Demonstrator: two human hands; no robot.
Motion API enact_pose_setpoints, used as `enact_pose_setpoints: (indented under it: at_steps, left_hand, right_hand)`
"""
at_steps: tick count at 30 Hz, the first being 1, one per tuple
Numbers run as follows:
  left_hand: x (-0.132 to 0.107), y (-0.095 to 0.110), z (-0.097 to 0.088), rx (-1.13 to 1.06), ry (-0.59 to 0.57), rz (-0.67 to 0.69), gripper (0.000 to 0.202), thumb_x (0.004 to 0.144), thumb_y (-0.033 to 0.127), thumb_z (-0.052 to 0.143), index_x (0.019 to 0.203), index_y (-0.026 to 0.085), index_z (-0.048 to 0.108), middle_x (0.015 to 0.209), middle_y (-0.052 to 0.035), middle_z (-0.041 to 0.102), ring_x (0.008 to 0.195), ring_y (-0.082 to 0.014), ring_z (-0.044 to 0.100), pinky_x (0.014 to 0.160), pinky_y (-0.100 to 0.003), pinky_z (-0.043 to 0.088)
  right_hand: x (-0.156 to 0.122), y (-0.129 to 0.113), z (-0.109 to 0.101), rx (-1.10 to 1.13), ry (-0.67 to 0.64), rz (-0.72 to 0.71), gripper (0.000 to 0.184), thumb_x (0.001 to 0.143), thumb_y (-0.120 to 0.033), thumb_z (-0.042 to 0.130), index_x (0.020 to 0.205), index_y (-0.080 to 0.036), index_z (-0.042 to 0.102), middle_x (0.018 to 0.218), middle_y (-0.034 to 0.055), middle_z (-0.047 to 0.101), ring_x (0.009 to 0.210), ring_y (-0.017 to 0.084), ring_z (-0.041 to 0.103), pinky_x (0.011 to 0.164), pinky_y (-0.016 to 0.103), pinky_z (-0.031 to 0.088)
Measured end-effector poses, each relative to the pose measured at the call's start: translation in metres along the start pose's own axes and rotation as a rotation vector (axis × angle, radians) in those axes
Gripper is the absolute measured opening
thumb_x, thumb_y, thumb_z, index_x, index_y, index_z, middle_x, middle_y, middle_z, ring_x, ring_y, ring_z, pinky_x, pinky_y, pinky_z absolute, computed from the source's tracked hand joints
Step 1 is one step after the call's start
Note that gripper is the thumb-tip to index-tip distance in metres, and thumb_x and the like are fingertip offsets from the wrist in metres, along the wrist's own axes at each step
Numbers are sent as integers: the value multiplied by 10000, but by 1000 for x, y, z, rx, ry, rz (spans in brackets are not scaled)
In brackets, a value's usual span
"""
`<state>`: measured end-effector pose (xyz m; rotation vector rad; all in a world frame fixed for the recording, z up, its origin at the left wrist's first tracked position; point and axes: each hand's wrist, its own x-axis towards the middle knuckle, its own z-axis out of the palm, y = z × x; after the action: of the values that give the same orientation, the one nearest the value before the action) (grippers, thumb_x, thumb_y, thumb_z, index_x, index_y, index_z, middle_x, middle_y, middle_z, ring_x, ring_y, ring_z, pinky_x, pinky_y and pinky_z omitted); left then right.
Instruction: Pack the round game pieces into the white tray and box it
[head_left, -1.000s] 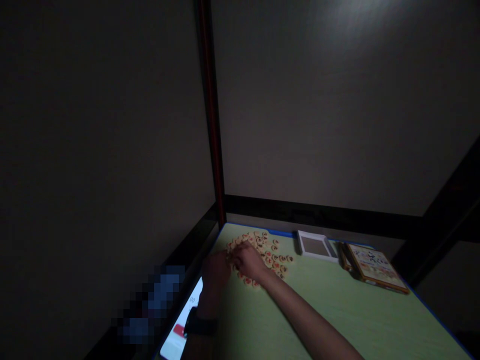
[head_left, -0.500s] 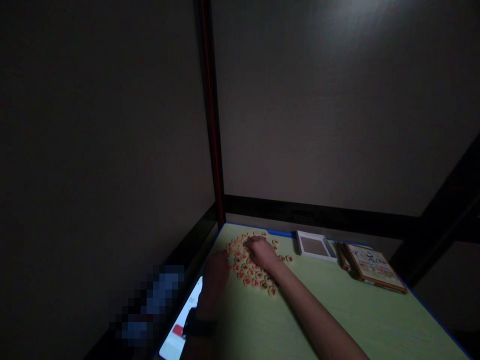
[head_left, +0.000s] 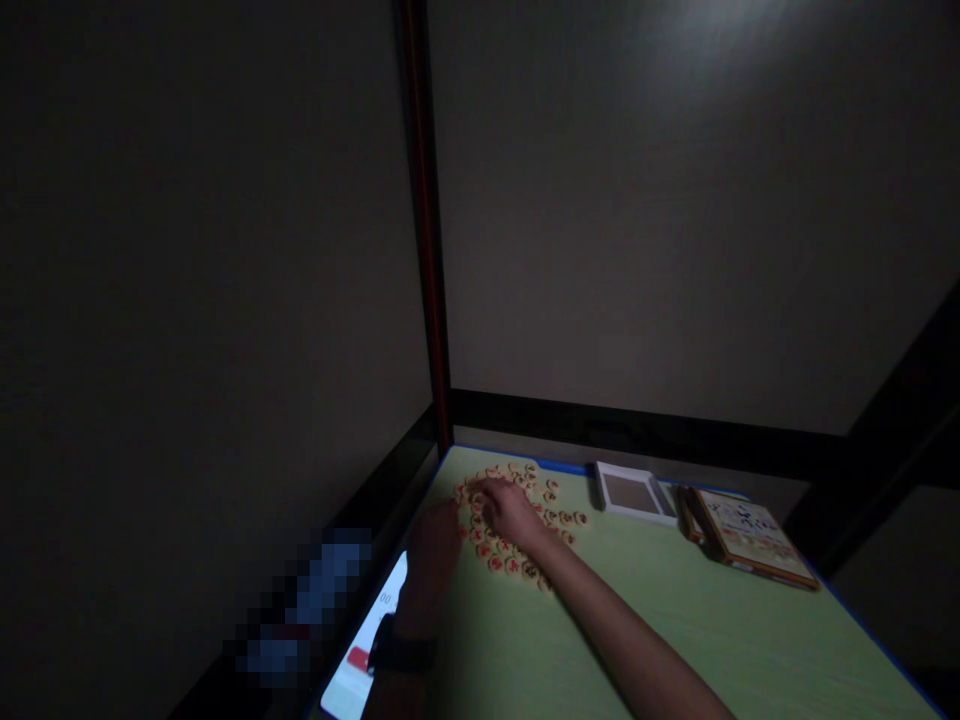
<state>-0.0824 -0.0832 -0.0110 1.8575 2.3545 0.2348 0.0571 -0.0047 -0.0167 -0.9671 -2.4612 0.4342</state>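
Note:
Several small round pale game pieces (head_left: 551,495) with red and dark marks lie spread on a green mat (head_left: 675,620) at its far left corner. My right hand (head_left: 510,512) rests on top of the pieces, fingers curled down onto them; what they grip is hidden. Just left of the pile, my left hand (head_left: 433,545) lies at the mat's left edge, knuckles up and fingers bent. A dark watch sits on that wrist.
A white shallow box tray (head_left: 634,492) and a brown printed box lid (head_left: 750,533) lie at the mat's far edge. A lit phone screen (head_left: 367,650) sits at the left edge. A dark post (head_left: 424,230) rises at the corner; walls close in behind.
My right hand went from the near left of the pile to its far part, then drew back slightly toward me. Pieces under it shifted. The left hand stayed put.

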Motion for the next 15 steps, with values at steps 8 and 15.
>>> enact_pose_setpoints:
  at_steps: [8,15]
  left_hand:
    - [3,0,5,-62,-32,28,307,937,116,423,1110,157,673,1092,-126,730,1010,-195,677,825,-272,463]
    - [1,-1,4,-39,-41,58,314,905,91,412,1006,163,701,1041,-113,730,984,-202,667,813,-280,458]
  right_hand:
    - [1,-7,22,-11,-43,-82,307,791,-37,526,853,-208,773,945,42,767,968,195,645,920,269,443]
    - [1,11,-24,-218,-85,67,329,856,-85,475,973,-208,757,1077,67,751,998,188,658,861,252,438]
